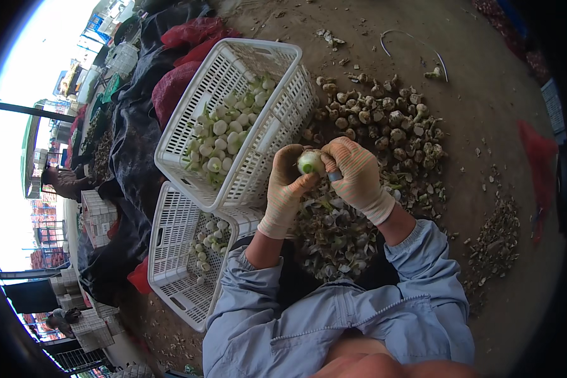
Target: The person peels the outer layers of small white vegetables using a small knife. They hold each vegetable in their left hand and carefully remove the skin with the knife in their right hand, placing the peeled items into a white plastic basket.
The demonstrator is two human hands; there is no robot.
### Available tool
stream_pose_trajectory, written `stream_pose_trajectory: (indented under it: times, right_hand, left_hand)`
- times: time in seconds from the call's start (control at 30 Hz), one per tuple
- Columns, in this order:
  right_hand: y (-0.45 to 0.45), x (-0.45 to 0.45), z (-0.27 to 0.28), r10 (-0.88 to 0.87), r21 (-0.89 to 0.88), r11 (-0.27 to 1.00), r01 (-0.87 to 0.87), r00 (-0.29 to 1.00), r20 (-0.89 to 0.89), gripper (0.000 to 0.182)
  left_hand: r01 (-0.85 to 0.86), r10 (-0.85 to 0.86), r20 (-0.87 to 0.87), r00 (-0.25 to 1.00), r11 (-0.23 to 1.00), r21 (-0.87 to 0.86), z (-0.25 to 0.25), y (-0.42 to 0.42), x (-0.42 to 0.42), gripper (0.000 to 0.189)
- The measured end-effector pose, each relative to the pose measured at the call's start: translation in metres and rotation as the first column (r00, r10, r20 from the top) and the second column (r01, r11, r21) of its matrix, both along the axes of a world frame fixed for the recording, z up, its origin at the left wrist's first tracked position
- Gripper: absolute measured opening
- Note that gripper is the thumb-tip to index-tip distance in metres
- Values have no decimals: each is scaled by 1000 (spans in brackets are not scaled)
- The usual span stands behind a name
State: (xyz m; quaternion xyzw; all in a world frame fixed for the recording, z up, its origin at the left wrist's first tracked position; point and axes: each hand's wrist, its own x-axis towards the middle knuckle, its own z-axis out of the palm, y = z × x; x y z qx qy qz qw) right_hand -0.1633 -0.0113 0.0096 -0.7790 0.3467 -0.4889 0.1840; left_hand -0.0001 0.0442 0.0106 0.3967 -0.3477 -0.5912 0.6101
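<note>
My left hand (286, 189), in a striped knit glove, holds a pale, partly peeled garlic bulb (311, 162) with its green cut stem end showing. The gloved fingers of my right hand (352, 172) touch the bulb's right side, and a grey band or small tool (334, 176) sits at one of them. Left of my hands, a white plastic crate (260, 156) holds many peeled white bulbs (220, 127). Unpeeled brown garlic bulbs (397, 120) lie heaped on the ground beyond my right hand. Loose garlic skins (335, 241) are piled beneath my hands.
A second white crate (170, 269) with fewer peeled bulbs stands nearer at left. Dark sheeting (132, 127) and red mesh sacks (175, 90) lie beyond the crates. Another skin heap (495, 236) is at right. One person (66, 182) sits far left; another (61, 321) is lower left.
</note>
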Motion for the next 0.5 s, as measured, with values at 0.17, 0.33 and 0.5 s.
stream_pose_trajectory:
  times: [0.17, 0.33, 0.5]
  right_hand:
    - [0, 2, -2, -6, 6, 1000, 7, 986, -168, 20]
    - [-10, -6, -2, 27, 9, 1000, -26, 977, -210, 20]
    - [-31, -18, -12, -87, 6, 996, 89, 986, -140, 18]
  left_hand:
    - [-147, 414, 690, 593, 899, -413, -5, -3, 4, 35]
    - [-63, 398, 751, 527, 899, -433, 2, -3, 8, 34]
    - [94, 183, 723, 666, 941, -325, 16, 4, 11, 28]
